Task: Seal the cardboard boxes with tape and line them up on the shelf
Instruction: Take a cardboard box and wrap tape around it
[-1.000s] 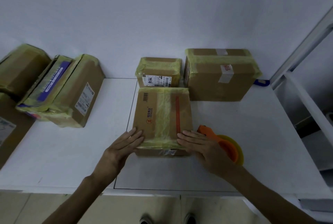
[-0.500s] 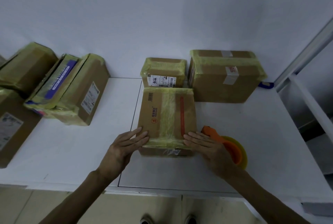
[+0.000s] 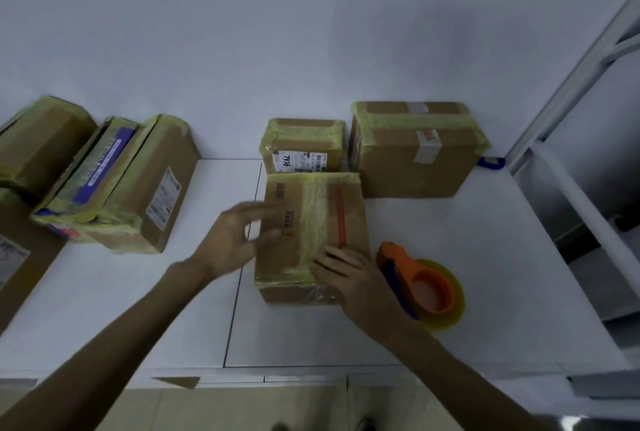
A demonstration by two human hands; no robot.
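Both hands, left hand [image 3: 239, 240] & right hand [image 3: 353, 278], on taped box [image 3: 311, 233].

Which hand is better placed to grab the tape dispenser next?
Right. The right hand rests on the near right corner of the front box, directly beside the orange tape dispenser. The left hand is at the box's far side, blurred, and would probably have to cross over it.

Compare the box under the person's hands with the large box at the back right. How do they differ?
The near box lies flat, with a red strip on top; the large box stands taller, with grey-white labels. The right hand rests on the near box; nothing touches the large one. Both are brown cardboard bound in yellowish tape.
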